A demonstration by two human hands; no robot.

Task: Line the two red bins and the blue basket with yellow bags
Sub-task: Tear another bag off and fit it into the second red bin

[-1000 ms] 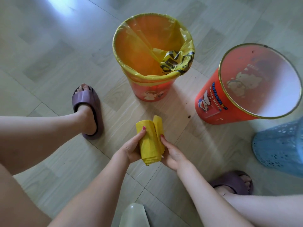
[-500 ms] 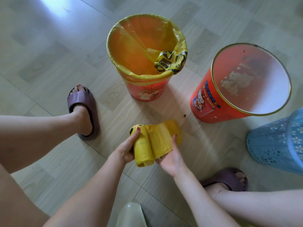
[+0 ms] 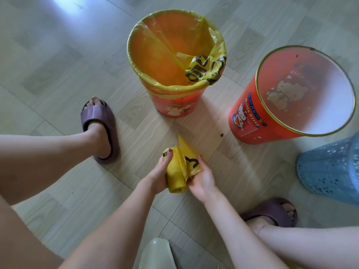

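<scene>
A roll of yellow bags (image 3: pixel 175 177) hangs above the floor between my hands. My left hand (image 3: pixel 158 176) grips the roll from the left. My right hand (image 3: pixel 203 178) pinches the loose end of a bag (image 3: pixel 189 158), which is partly unrolled and shows black print. The far red bin (image 3: pixel 176 105) stands upright with a yellow bag (image 3: pixel 161 55) over its rim. The second red bin (image 3: pixel 250 121), to the right, has cartoon pictures and a bare inside. The blue basket (image 3: pixel 330 167) stands at the right edge, partly cut off.
My feet in purple slippers rest on the tiled floor, one at the left (image 3: pixel 98 123) and one at the lower right (image 3: pixel 272 212). A pale green rounded object (image 3: pixel 157 253) sits at the bottom edge. Bare floor lies to the far left.
The bag's loose end has unfolded further and now shows black print. My right hand has closed its fingers on that end. The view shifted slightly.
</scene>
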